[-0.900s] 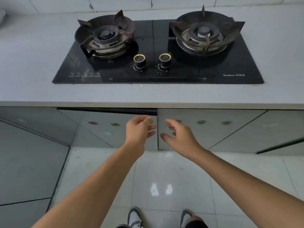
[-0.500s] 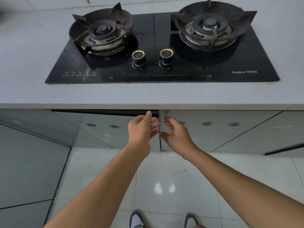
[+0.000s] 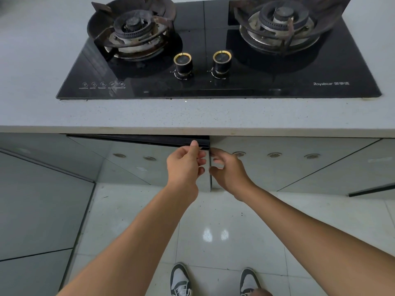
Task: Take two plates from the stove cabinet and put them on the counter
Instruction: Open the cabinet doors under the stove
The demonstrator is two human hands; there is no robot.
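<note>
The stove cabinet sits under the grey counter (image 3: 192,116), with two glossy grey doors meeting at a seam. The left door (image 3: 132,163) stands slightly ajar, and a dark gap shows along its top. My left hand (image 3: 184,163) is at that door's right edge, thumb up on the dark top strip and fingers curled around the edge. My right hand (image 3: 228,171) is beside it at the left edge of the right door (image 3: 288,167), its fingers and thumb apart and touching the edge. No plates are in view, and the cabinet's inside is hidden.
A black glass gas hob (image 3: 213,60) with two burners and two knobs is set into the counter above the doors. Further cabinet fronts (image 3: 32,210) run along the left. My shoes (image 3: 181,280) stand on a glossy white tiled floor.
Both hands have moved up and forward to the seam between the doors. The left hand has closed on the left door's edge, and the view has come closer to the counter.
</note>
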